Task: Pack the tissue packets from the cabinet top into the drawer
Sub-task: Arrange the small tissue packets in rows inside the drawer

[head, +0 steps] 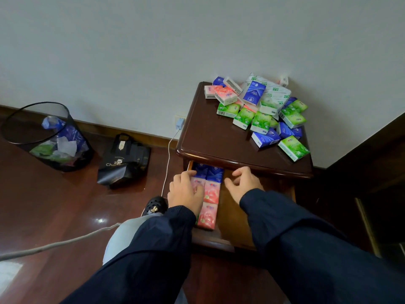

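The drawer point(232, 218) stands pulled out under the cabinet top point(219, 137); pink and blue packets point(211, 191) lie in rows along its left side; the left hand point(186, 190) rests on them, fingers loosely spread; the right hand point(243, 183) hovers beside, fingers relaxed, holding nothing; a heap of tissue packets point(260, 113) covers the top's far right.

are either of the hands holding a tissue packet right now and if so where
Neither plainly grips one. The left hand rests on the pink packets in the drawer; the right hand hovers with nothing in it.

Dark wooden cabinet top point(210, 137), heap of tissue packets point(260, 115) toward its back right corner
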### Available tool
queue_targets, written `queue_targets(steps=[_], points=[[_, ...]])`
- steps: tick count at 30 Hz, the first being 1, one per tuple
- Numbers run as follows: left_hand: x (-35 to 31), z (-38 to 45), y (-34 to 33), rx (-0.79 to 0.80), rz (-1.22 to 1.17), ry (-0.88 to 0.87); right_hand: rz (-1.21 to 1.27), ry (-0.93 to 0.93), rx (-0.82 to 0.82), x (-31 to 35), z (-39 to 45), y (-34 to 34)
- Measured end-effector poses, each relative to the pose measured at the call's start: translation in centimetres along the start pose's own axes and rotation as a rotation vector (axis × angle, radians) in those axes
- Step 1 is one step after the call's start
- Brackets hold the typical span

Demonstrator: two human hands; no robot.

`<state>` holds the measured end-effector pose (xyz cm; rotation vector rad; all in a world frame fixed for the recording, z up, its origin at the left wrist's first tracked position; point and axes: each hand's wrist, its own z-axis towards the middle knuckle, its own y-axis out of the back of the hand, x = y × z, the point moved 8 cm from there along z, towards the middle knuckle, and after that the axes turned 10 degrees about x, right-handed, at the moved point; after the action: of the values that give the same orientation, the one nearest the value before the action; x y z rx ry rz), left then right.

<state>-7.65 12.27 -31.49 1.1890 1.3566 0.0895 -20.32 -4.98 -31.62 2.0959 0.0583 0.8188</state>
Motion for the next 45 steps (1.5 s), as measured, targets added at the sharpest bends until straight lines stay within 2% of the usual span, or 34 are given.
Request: queue_targets(steps=[3,6,9,12,15,26,31,38,45], points=[[-4.1,0.9,0.3,-0.037,0.083,-0.08,-0.056,0.159,-0.334,0.8,0.1,7.7],[-8.8,2.1,-0.5,0.035,0.041,-0.22,-0.2,0.098,-0.509,-1.1,0.5,12.8],[-13.2,3.1,-1.7,0.09,0.052,-0.336,-0.338,-0.062,-0.45,-4.3,1.7,14.6],[-16.5,4.1,-3.0,0.12,0.07,-0.368,-0.263,-0.117,-0.345,-7.5,2.9,14.6],[-18.9,5.6,-4.0,0.12,0.085,-0.367,-0.123,-0.076,-0.287,-9.2,4.0,13.6],[-27.0,11.8,-6.2,-0.023,0.275,-0.379,0.013,-0.015,-0.319,-11.0,5.3,13.5],[-28.2,14.4,-8.5,0.022,0.378,-0.33,0.008,-0.01,-0.34,-11.0,5.4,13.6],[-28.1,17.4,-9.2,-0.048,0.452,-0.294,0.014,-0.011,-0.33,-11.1,5.4,13.4],[-27.6,16.6,-8.4,-0.122,0.199,-0.358,0.04,-0.012,-0.31,-11.2,5.4,13.4]])
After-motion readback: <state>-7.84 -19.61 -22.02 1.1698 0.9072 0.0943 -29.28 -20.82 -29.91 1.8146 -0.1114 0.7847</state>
